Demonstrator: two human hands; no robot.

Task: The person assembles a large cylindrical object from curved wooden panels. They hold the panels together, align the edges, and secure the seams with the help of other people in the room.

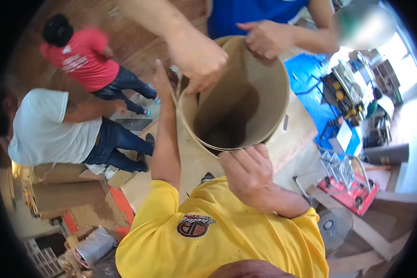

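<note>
A wide tan tube (268, 92), made of a thin curved sheet with overlapping layers at its rim, stands upright before me. My right hand (248, 173) is closed over its near rim, knuckles up. My left hand (161, 78) lies along the tube's outer left side, seen edge-on with its fingers stretched out; part of it is hidden. Across from me, a co-worker in a blue shirt (255, 16) has one hand (199, 62) at the left rim, its fingers reaching down by the sheet's overlap. The co-worker's other hand (268, 39) grips the far right rim.
A pale wooden board (296, 129) lies under the tube. Two people, in a red shirt (78, 60) and a white shirt (41, 125), stand at left. Cardboard (69, 197) is piled lower left. A blue tarp (306, 76), tools and a red cart (352, 190) are at right.
</note>
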